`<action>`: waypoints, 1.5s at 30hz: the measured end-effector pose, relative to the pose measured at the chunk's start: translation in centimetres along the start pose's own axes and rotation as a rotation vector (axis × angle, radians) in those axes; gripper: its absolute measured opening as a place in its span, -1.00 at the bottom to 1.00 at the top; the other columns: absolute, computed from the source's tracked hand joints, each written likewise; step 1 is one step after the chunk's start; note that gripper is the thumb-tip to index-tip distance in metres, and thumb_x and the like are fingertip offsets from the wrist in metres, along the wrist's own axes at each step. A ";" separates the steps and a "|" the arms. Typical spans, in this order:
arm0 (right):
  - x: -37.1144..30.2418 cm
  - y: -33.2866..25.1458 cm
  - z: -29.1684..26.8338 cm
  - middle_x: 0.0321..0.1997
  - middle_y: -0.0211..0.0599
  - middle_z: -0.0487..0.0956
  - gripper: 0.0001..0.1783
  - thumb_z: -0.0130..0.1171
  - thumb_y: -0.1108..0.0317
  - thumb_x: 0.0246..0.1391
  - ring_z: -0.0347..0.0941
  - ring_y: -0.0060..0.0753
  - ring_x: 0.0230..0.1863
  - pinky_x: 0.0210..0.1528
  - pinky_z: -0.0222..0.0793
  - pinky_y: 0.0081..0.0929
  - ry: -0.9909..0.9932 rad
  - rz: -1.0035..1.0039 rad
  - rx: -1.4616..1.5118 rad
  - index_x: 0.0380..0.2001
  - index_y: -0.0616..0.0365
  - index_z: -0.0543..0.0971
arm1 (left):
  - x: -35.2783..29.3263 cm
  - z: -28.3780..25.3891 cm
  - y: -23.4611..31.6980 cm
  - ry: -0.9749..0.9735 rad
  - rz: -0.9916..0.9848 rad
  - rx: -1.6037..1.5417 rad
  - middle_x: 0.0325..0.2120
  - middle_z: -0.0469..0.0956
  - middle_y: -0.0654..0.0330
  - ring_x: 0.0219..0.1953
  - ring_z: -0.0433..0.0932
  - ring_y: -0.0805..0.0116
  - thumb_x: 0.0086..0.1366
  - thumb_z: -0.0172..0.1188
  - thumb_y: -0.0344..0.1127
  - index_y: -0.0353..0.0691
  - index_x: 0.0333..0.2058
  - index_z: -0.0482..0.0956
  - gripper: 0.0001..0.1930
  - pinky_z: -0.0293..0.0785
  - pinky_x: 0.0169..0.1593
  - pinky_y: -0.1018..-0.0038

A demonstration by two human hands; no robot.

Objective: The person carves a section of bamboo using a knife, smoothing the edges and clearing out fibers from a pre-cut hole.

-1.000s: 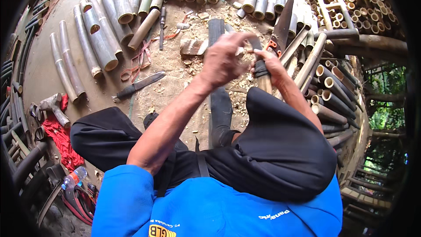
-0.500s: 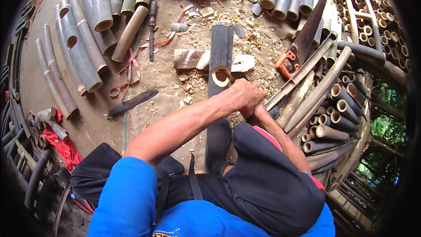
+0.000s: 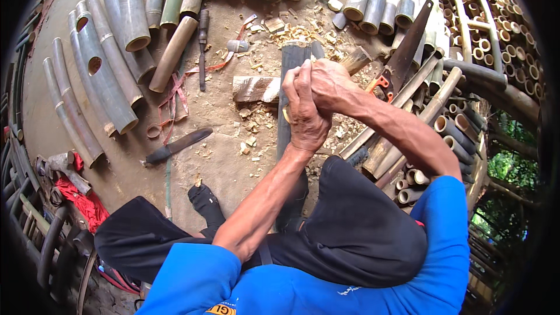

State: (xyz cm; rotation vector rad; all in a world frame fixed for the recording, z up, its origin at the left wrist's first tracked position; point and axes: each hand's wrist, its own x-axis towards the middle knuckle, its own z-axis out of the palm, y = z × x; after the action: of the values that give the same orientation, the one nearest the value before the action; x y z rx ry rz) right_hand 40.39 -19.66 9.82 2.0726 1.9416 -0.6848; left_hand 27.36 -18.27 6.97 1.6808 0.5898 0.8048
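Bamboo pole [image 3: 290, 64], dark and split-looking, runs from the person's lap away across the dirt floor [image 3: 221, 163], its far end resting over a pale wooden block [image 3: 254, 88]. Both hands are clasped over it near its middle: the left hand [image 3: 304, 111] is wrapped from the near side with fingers curled, and the right hand [image 3: 331, 84] is clenched just beyond it, pressed against the left. What exactly sits inside the two grips is hidden by the fingers; a short light wooden stub [image 3: 356, 59] juts out beyond the right hand.

Pale wood chips [image 3: 254, 125] litter the floor around the block. To the left, a dark long-bladed knife [image 3: 178, 145] lies flat, well apart from the hands, and a slim chisel-like tool [image 3: 202, 46] lies farther off beside a red strap [image 3: 175, 99]. Thick grey-green bamboo sections [image 3: 111, 76] fan out at the left and along the top edge. On the right, a handsaw with an orange handle [image 3: 402, 52] leans on a stack of thinner bamboo tubes [image 3: 431, 116].

A red cloth [image 3: 87, 207] lies at the lower left. The only label in view is a small yellow patch [image 3: 220, 310] at the bottom edge of the blue shirt [image 3: 291, 286], partly cut off.
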 end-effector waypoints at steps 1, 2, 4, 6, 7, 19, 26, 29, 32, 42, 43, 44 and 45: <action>0.1 0.6 0.6 -0.39 -0.30 0.62 -0.77 0.28 0.27 0.03 0.60 -0.10 -0.29 -0.33 0.51 -0.15 -0.029 -0.027 -0.010 -0.26 0.10 0.55 | -0.4 0.3 -0.3 0.032 0.043 0.031 0.26 0.22 -0.17 0.31 0.32 -0.16 0.14 0.49 -0.45 -0.30 0.46 0.14 -0.04 0.30 0.41 0.10; -0.6 0.8 0.2 -0.24 -0.25 0.65 -0.73 0.26 0.23 0.09 0.63 -0.13 -0.22 -0.29 0.56 -0.19 -0.019 -0.057 0.002 -0.18 0.11 0.57 | -0.8 0.5 -0.5 -0.021 0.062 0.063 0.27 0.21 -0.18 0.31 0.32 -0.18 0.12 0.50 -0.45 -0.31 0.46 0.12 -0.01 0.30 0.41 0.08; -4.7 2.7 2.1 -0.04 -0.15 0.63 -0.64 0.20 0.18 0.18 0.66 -0.11 -0.11 -0.25 0.62 -0.18 0.101 -0.105 0.008 -0.02 0.11 0.56 | -2.2 1.9 0.5 -0.150 0.089 0.071 0.29 0.17 -0.24 0.33 0.30 -0.24 0.04 0.53 -0.45 -0.30 0.48 0.09 0.06 0.27 0.42 0.03; -7.0 0.8 2.8 -0.04 -0.11 0.61 -0.61 0.21 0.20 0.17 0.63 0.04 -0.09 -0.20 0.59 -0.07 0.047 -0.044 0.149 0.03 0.10 0.55 | -4.5 1.7 1.1 -0.231 0.036 0.117 0.31 0.15 -0.27 0.32 0.29 -0.35 0.00 0.42 -0.57 -0.20 0.50 0.07 0.07 0.30 0.41 0.02; -8.1 0.8 4.6 -0.04 -0.09 0.61 -0.58 0.25 0.20 0.14 0.62 0.10 -0.09 -0.18 0.58 -0.04 0.113 -0.057 0.212 0.04 0.10 0.54 | -5.0 1.6 1.5 -0.273 0.037 0.159 0.31 0.15 -0.29 0.30 0.30 -0.39 -0.03 0.37 -0.62 -0.14 0.51 0.07 0.09 0.31 0.40 0.02; -5.5 -14.6 7.2 -0.13 -0.21 0.60 -0.63 0.10 0.15 0.42 0.55 -0.21 0.03 0.18 0.48 -0.19 0.567 0.717 2.430 0.15 0.13 0.50 | -1.1 -11.3 4.5 -0.735 -0.076 0.188 0.33 0.28 -0.29 0.44 0.23 -0.28 -0.08 0.39 -0.39 -0.19 0.51 0.04 0.12 0.20 0.49 0.09; -5.2 -15.1 11.3 -0.10 0.00 0.64 -0.45 -0.21 -0.02 0.56 0.63 -0.10 -0.26 -0.25 0.64 -0.23 0.066 0.365 2.805 -0.01 0.30 0.53 | -4.6 -20.2 6.3 -0.971 -0.418 0.866 -0.19 0.55 -0.26 -0.08 0.67 -0.21 0.09 0.36 -0.28 -0.39 0.12 0.31 -0.35 0.61 -0.08 0.03; -3.4 -14.9 11.4 0.00 0.04 0.62 -0.47 -0.14 -0.05 0.55 0.63 -0.07 -0.22 -0.16 0.68 -0.28 0.095 0.505 3.024 0.03 0.25 0.53 | 1.5 -18.7 5.6 -1.100 -0.136 1.090 -0.38 0.64 -0.05 -0.33 0.73 -0.04 0.20 0.26 -0.40 -0.35 -0.22 0.45 -0.77 0.64 -0.31 0.15; -3.1 -15.5 10.1 -0.06 -0.04 0.62 -0.51 -0.11 0.03 0.57 0.63 -0.09 -0.15 0.01 0.69 -0.22 0.125 0.270 3.371 0.10 0.29 0.51 | 8.6 -15.2 9.1 -1.345 0.032 1.228 -0.44 0.68 -0.04 -0.34 0.75 0.05 0.20 0.22 -0.46 -0.35 -0.37 0.56 -0.93 0.67 -0.29 0.22; -6.0 -6.8 9.2 -0.32 0.13 0.70 -0.57 -0.02 0.18 0.44 0.70 -0.04 -0.45 -0.39 0.74 -0.21 -0.361 0.672 2.095 -0.18 0.42 0.60 | -11.2 -11.2 3.8 -0.668 -0.807 0.380 -0.34 0.65 -0.37 -0.23 0.69 -0.40 0.04 0.43 -0.37 -0.53 -0.01 0.44 -0.43 0.65 -0.10 -0.09; -6.4 -5.6 9.2 -0.33 0.12 0.71 -0.56 -0.02 0.17 0.45 0.70 -0.06 -0.47 -0.42 0.73 -0.23 -0.426 0.648 1.869 -0.19 0.42 0.60 | -11.9 -8.4 4.6 -0.589 -0.854 0.389 -0.35 0.63 -0.39 -0.22 0.68 -0.42 0.04 0.42 -0.37 -0.55 -0.02 0.43 -0.43 0.64 -0.08 -0.11; -6.3 -6.0 9.2 -0.33 0.12 0.71 -0.56 -0.02 0.17 0.45 0.70 -0.06 -0.47 -0.42 0.73 -0.23 -0.414 0.656 1.867 -0.19 0.42 0.60 | -11.7 -8.9 4.3 -0.624 -0.823 0.420 -0.35 0.63 -0.39 -0.22 0.69 -0.39 0.04 0.42 -0.39 -0.55 -0.02 0.42 -0.44 0.64 -0.08 -0.11; -5.9 -6.9 9.3 -0.32 0.10 0.71 -0.55 -0.03 0.16 0.47 0.69 -0.09 -0.47 -0.44 0.73 -0.25 -0.263 0.675 2.073 -0.17 0.41 0.59 | -11.3 -10.1 3.7 -0.655 -0.794 0.454 -0.35 0.63 -0.39 -0.22 0.69 -0.37 0.04 0.41 -0.40 -0.55 -0.03 0.42 -0.45 0.64 -0.08 -0.12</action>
State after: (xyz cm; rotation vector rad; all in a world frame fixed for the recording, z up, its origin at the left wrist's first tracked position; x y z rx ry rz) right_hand 31.80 -28.49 5.60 2.4852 -0.4348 -3.0820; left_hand 12.30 -21.21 9.70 1.7583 0.9084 -0.4718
